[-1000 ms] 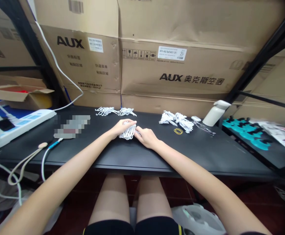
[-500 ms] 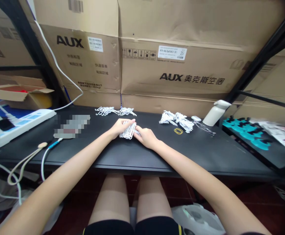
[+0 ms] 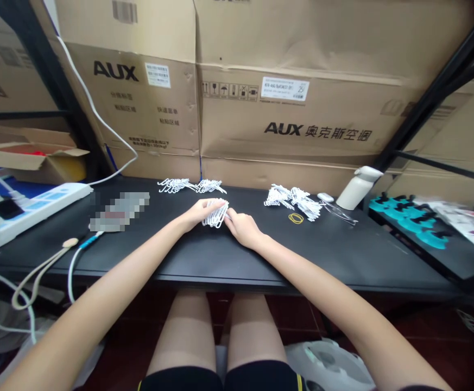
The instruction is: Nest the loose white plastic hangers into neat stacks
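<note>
Above the middle of the black table [image 3: 228, 258], a bundle of white wire hooks [image 3: 214, 215] is held between both hands. My left hand [image 3: 198, 212] is closed around its left side, thumb across the top. The fingers of my right hand [image 3: 242, 227] are closed on the bundle's right end, where the straight stems come together. Bent loops of the hooks point down toward me. Two similar bunches of white hooks [image 3: 175, 185] lie behind my hands, and two more bunches [image 3: 279, 196] lie to the right. Yellow rubber bands [image 3: 296, 218] rest in front of those.
Cardboard boxes [image 3: 237, 125] wall off the back. At right stand a white bottle [image 3: 359, 187], glasses [image 3: 340, 213] and a tray with teal pieces [image 3: 408, 220]. A power strip [image 3: 37, 213], a blurred-out flat object [image 3: 120, 212] and cables lie at left.
The hook bundle has tilted slightly and shifted a little to the right in my hands. My right hand has drawn slightly toward its stem end. The other things stay put.
</note>
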A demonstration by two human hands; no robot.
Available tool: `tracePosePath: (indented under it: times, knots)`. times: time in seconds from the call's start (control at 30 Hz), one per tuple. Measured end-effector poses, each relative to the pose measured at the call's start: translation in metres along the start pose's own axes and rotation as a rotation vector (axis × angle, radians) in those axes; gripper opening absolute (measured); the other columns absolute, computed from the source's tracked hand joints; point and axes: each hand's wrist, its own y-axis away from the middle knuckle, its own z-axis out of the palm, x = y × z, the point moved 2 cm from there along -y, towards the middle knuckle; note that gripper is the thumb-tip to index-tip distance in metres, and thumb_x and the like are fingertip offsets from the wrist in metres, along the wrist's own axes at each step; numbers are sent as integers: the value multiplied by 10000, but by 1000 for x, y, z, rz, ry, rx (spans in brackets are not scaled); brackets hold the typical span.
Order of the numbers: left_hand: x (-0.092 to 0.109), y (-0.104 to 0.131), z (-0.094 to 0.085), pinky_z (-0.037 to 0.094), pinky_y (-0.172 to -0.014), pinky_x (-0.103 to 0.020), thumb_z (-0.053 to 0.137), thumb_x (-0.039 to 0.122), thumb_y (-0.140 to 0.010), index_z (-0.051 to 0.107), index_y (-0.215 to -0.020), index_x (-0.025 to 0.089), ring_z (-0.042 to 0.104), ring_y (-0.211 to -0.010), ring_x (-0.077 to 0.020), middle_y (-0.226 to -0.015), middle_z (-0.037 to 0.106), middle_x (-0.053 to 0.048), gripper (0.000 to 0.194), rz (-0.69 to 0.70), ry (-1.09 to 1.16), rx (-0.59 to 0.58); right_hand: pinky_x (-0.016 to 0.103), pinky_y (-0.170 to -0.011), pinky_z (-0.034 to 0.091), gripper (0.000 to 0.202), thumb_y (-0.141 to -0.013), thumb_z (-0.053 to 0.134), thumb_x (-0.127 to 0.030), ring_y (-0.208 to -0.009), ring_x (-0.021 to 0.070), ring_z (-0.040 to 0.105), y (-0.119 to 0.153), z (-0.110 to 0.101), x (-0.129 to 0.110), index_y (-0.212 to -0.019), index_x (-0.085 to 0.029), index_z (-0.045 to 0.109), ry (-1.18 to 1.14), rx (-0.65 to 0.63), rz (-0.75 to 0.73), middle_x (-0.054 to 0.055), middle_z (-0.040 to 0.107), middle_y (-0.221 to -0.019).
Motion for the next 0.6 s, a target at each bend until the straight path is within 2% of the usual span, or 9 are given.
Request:
tracePosePath:
  times: [0.27, 0.6]
  knots:
    - [-3, -2, -1, 442, -617, -251, 704, 544, -684, 683, -882, 121, 607, -672, -155, -780, 688, -52, 468, -19, -24, 0, 271, -636, 369, 305, -996, 277, -346, -795, 240, 673, 0, 1, 2, -1149, -174, 478, -10, 55, -2, 87, 710, -910]
    - [-1, 0, -1, 431, -603, -237, 743, 515, -648, 682, -888, 138, 602, -663, -143, -770, 682, -27, 451, 10, -101, 13, 257, -679, 378, 305, -996, 291, -348, -830, 219, 668, 0, 0, 4, -1179, -184, 471, -59, 59, 30, 81, 708, -934]
